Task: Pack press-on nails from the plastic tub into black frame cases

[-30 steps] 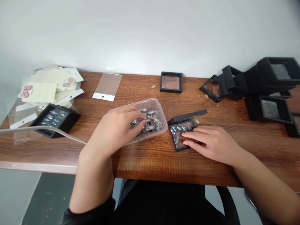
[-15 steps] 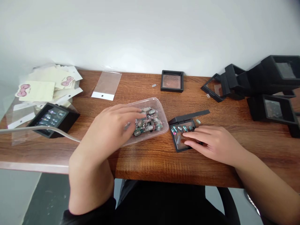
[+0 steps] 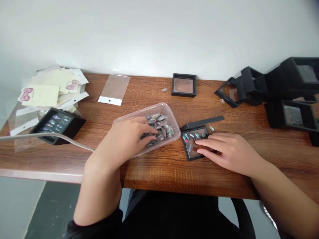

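Note:
A clear plastic tub (image 3: pixel 171 114) on the wooden desk holds a heap of small shiny press-on nails (image 3: pixel 161 126). My left hand (image 3: pixel 127 137) reaches into the tub, its fingers curled down among the nails; what they hold, if anything, is hidden. To the right lies a small open black display box (image 3: pixel 193 137) with a row of coloured nails inside. My right hand (image 3: pixel 228 149) lies flat on that box, fingers stretched out over its near half.
At the left sit a closed black box of nails (image 3: pixel 58 124), a grey cable (image 3: pixel 50 136), cards with pink bows (image 3: pixel 41 94) and a clear bag (image 3: pixel 114 88). An empty black frame (image 3: pixel 184 85) stands at the back. Several black boxes (image 3: pixel 281 88) pile up at the right.
My left hand has kept stirring in the tub, its fingers first spreading over the nails and then curling down into them. My right hand has stayed on the open box.

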A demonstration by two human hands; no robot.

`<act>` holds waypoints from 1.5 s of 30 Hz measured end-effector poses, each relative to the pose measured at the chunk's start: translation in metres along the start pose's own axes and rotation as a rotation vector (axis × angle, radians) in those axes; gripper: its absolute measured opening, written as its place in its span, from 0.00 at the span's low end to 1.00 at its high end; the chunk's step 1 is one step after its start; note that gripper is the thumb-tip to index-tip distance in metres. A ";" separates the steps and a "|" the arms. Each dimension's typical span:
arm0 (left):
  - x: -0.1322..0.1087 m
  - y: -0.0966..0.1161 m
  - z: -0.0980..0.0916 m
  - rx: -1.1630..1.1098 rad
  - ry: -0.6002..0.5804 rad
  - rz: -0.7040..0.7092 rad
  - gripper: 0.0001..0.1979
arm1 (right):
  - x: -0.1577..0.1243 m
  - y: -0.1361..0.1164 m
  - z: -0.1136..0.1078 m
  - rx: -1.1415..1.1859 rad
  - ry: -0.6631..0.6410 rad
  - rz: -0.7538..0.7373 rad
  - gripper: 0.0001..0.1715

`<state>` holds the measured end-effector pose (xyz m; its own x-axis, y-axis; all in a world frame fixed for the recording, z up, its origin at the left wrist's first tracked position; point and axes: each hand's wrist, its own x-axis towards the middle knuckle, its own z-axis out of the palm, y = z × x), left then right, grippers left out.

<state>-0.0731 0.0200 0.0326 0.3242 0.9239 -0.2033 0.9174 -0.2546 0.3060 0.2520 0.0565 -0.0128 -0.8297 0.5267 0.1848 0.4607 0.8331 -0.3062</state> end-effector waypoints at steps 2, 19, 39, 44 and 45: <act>0.001 0.001 0.001 0.004 0.005 -0.007 0.11 | 0.000 0.000 0.000 -0.001 -0.002 0.004 0.12; -0.006 0.005 -0.012 -0.029 0.101 0.018 0.13 | -0.001 0.002 0.001 -0.010 -0.014 0.005 0.12; -0.004 0.007 -0.001 0.131 0.039 0.023 0.11 | 0.000 0.001 0.000 -0.006 -0.025 0.025 0.12; -0.005 0.006 -0.008 0.017 0.099 0.038 0.11 | 0.000 0.002 0.000 -0.012 -0.019 0.020 0.12; -0.006 0.006 -0.010 -0.005 0.134 0.032 0.11 | 0.000 0.002 0.000 -0.013 -0.017 0.019 0.12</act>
<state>-0.0714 0.0158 0.0452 0.3197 0.9451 -0.0674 0.9055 -0.2838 0.3155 0.2532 0.0581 -0.0132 -0.8261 0.5394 0.1631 0.4801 0.8252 -0.2976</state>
